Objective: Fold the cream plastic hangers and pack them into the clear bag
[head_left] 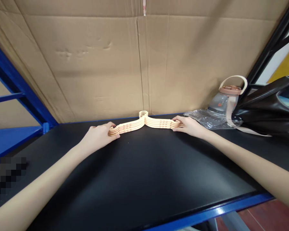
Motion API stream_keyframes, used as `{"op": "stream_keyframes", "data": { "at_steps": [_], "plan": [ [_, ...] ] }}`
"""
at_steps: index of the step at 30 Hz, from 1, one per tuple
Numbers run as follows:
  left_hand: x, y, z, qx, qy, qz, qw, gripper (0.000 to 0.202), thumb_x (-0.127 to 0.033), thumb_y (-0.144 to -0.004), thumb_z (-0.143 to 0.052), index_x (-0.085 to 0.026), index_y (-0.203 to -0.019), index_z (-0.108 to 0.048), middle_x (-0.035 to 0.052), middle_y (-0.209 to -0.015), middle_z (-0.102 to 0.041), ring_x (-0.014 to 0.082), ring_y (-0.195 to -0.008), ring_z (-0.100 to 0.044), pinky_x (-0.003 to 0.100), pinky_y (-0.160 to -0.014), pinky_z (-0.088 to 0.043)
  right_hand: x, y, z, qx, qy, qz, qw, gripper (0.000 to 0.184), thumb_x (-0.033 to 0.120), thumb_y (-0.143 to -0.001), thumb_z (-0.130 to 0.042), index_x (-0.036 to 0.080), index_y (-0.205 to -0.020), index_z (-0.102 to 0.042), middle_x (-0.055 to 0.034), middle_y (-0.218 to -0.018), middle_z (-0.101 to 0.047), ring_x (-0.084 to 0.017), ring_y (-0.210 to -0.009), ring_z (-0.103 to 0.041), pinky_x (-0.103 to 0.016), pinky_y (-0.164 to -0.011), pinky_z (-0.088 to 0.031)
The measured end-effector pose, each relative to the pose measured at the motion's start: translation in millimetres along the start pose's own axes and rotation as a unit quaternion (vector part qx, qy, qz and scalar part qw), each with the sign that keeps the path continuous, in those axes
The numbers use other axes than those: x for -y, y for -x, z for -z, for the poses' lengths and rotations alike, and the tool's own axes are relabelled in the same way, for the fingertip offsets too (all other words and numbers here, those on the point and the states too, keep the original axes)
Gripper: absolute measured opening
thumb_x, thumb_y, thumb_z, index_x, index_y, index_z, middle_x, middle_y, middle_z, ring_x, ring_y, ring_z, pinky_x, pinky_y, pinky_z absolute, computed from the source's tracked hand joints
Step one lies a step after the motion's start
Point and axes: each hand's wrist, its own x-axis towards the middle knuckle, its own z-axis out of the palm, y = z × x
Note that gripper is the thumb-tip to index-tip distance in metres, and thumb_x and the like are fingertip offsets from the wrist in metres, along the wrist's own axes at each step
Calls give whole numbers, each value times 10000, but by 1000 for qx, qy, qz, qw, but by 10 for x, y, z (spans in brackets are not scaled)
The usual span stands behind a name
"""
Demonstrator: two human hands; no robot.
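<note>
A stack of several pale orange clothes hangers [132, 125] lies at the back of the black tabletop, hooks toward the cardboard. Their outlines line up closely, one on top of another. My left hand [99, 135] grips the left ends of the stack, thumb on the near side and fingers behind. At the opposite ends, my right hand [188, 125] is closed around the hanger tips in the same way. Parts of the fingers of both hands are hidden behind the hangers.
Cardboard [98, 64] forms the back wall. At the right stand a clear water bottle [219, 103] with a strap, crumpled clear plastic [199, 118] and a black bag [260, 102]. Blue frame bars [19, 86] rise on the left. A blurred dark patch [4, 176] sits at the left edge.
</note>
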Motion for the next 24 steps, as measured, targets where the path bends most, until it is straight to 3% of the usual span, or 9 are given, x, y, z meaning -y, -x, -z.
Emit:
{"op": "stream_keyframes", "data": {
  "at_steps": [9,15,24],
  "plan": [
    [-18,4,14,8,-1,3,1000,440,-483,-796,-457,-211,-1131,-542,89,-1029,-709,333,-881,-667,403,-783,-440,19,-1,-5,-2,7,5,1000,311,348,-768,-662,230,-1048,-596,-32,-958,-698,-237,-849,-656,-335,-747,-478],
    [-31,15,19,11,-1,6,1000,382,-480,-816,-450,-217,-1068,-563,80,-980,-714,338,-861,-666,399,-759,-435,-17,-1,-11,-19,13,17,1000,450,374,-747,-679,225,-1151,-550,-73,-1161,-617,-252,-1001,-617,-354,-845,-471],
    [-70,7,-36,1,3,1,1000,364,-479,-843,-441,-203,-1046,-565,72,-990,-710,306,-899,-662,361,-762,-427,-54,-25,8,-4,32,7,999,295,394,-774,-639,224,-1013,-612,-23,-937,-705,-225,-835,-653,-292,-687,-450]
  ]
}}
